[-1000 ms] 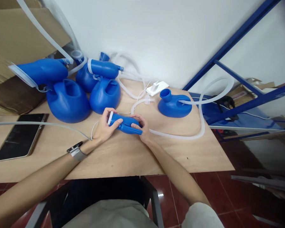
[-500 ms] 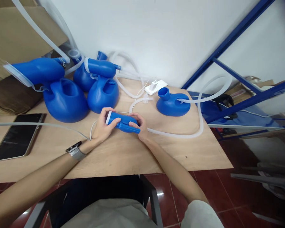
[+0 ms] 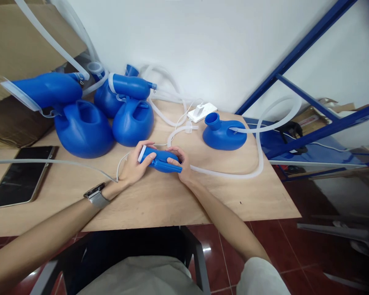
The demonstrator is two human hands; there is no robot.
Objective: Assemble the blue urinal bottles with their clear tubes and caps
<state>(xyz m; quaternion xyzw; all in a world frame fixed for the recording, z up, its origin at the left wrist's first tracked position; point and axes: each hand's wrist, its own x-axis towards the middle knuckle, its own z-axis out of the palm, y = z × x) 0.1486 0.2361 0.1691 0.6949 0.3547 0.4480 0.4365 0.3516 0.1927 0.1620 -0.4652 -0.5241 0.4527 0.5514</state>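
Observation:
A small blue plastic funnel piece (image 3: 159, 159) with a white rim lies between both hands over the wooden table (image 3: 160, 196). My left hand (image 3: 135, 166) is closed around its white-rimmed end. My right hand (image 3: 182, 164) grips the narrow end, where a translucent hose (image 3: 258, 155) joins it. The hose curves right and loops back to a blue bottle (image 3: 224, 133) standing beyond my right hand. A watch sits on my left wrist.
Several blue bottles (image 3: 83, 129) and funnel pieces cluster at the back left with more hoses. A dark phone (image 3: 21, 174) lies at the left. A white charger (image 3: 202, 111) sits by the wall. Cardboard is stacked far left; a blue metal frame (image 3: 310, 123) stands right.
Both hands keep their hold on the blue piece and have barely shifted; the view has drifted slightly.

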